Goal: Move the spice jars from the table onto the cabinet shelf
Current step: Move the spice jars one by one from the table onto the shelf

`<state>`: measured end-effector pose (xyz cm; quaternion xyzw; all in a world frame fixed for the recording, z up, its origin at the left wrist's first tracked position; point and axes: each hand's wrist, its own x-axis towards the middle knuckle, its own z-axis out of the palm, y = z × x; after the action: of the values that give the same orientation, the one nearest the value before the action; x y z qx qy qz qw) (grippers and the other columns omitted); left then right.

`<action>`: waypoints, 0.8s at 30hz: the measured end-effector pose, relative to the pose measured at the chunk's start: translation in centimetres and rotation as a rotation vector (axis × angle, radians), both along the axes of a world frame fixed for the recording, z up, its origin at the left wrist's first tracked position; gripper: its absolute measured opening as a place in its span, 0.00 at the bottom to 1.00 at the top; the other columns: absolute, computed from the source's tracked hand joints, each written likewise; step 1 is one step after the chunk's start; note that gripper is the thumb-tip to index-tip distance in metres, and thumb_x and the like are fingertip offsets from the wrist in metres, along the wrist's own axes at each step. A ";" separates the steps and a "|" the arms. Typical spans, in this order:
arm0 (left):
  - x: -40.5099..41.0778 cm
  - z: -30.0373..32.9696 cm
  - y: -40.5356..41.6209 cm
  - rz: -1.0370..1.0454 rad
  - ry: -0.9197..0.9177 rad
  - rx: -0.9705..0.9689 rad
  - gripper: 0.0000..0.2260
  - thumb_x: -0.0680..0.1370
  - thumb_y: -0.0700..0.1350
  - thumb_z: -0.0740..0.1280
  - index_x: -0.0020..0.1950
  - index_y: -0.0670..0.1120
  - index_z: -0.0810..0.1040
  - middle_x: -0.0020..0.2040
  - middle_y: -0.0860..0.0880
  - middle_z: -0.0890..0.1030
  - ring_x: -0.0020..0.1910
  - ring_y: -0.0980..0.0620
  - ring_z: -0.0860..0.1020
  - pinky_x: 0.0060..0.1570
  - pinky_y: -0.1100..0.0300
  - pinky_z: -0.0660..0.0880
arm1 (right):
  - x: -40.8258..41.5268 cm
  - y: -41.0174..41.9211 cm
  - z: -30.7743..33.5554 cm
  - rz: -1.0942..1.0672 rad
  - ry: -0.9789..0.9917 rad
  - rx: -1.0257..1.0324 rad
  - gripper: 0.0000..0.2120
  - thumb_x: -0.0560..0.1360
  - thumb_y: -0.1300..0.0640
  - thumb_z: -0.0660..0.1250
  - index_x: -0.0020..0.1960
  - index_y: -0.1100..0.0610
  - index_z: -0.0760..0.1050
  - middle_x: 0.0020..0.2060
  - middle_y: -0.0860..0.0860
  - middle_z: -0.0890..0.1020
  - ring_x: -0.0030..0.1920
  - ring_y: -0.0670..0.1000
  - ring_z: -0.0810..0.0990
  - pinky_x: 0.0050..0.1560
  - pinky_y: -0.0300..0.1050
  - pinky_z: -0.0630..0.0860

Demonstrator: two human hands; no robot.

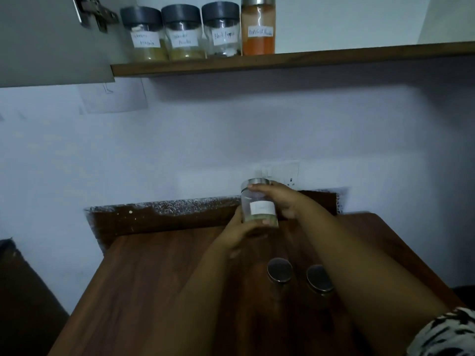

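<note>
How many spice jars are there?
7. Four stand on the shelf: three grey-lidded jars and an orange-powder jar. Both hands hold one. Two sit on the table. The arms may hide more.

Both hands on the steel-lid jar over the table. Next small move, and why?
Probably lift the steel-lid jar toward the cabinet shelf and set it right of the red chilli powder jar, where the shelf is bare. Left hand grips its base, right hand its upper side. Two more jars wait on the table.
</note>
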<state>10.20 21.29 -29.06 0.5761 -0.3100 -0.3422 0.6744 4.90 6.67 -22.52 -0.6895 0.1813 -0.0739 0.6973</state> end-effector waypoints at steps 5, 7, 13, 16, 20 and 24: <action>1.2 1.7 -1.0 0.080 -0.254 -0.029 0.50 0.62 0.39 0.81 0.74 0.53 0.53 0.66 0.47 0.74 0.61 0.49 0.79 0.59 0.51 0.78 | 1.6 -0.3 1.2 -0.130 -0.119 0.011 0.22 0.65 0.50 0.79 0.56 0.54 0.78 0.50 0.57 0.85 0.50 0.57 0.85 0.52 0.56 0.81; 1.7 2.2 -1.4 0.088 -0.282 -0.072 0.51 0.63 0.37 0.81 0.75 0.55 0.53 0.66 0.47 0.74 0.61 0.50 0.79 0.58 0.51 0.78 | 2.1 -0.4 1.8 -0.131 -0.151 0.075 0.18 0.68 0.48 0.77 0.56 0.53 0.79 0.52 0.57 0.85 0.51 0.57 0.84 0.55 0.57 0.80; 3.3 4.8 -2.0 0.024 -0.231 -0.155 0.50 0.62 0.40 0.81 0.74 0.61 0.55 0.62 0.53 0.77 0.59 0.50 0.81 0.56 0.53 0.79 | 2.5 -2.1 4.1 0.028 -0.216 0.246 0.22 0.70 0.41 0.72 0.56 0.55 0.83 0.52 0.57 0.85 0.49 0.56 0.85 0.51 0.51 0.81; 3.5 5.7 -2.7 0.033 -0.221 -0.174 0.49 0.62 0.43 0.80 0.74 0.63 0.56 0.61 0.53 0.77 0.58 0.50 0.81 0.54 0.52 0.80 | 2.6 -2.2 5.1 0.039 -0.263 0.290 0.24 0.70 0.41 0.72 0.60 0.56 0.81 0.53 0.57 0.83 0.50 0.57 0.84 0.49 0.53 0.81; 3.5 6.9 -3.4 0.148 -0.257 -0.215 0.47 0.63 0.43 0.81 0.73 0.65 0.57 0.62 0.52 0.76 0.55 0.53 0.82 0.53 0.53 0.81 | 2.3 -3.0 5.6 0.096 -0.331 0.225 0.46 0.67 0.53 0.76 0.78 0.47 0.56 0.69 0.56 0.73 0.63 0.58 0.78 0.60 0.57 0.77; 3.4 8.4 -3.9 0.238 -0.324 -0.260 0.40 0.65 0.41 0.80 0.65 0.59 0.58 0.64 0.49 0.76 0.54 0.54 0.81 0.47 0.63 0.79 | 0.7 -3.7 6.4 0.208 -0.320 -0.039 0.56 0.68 0.72 0.73 0.77 0.34 0.44 0.68 0.55 0.73 0.64 0.57 0.78 0.59 0.53 0.77</action>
<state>13.59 17.34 -20.66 0.5645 -0.3853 -0.1206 0.7200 5.57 2.98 -16.13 -0.6975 -0.0056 -0.1136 0.7075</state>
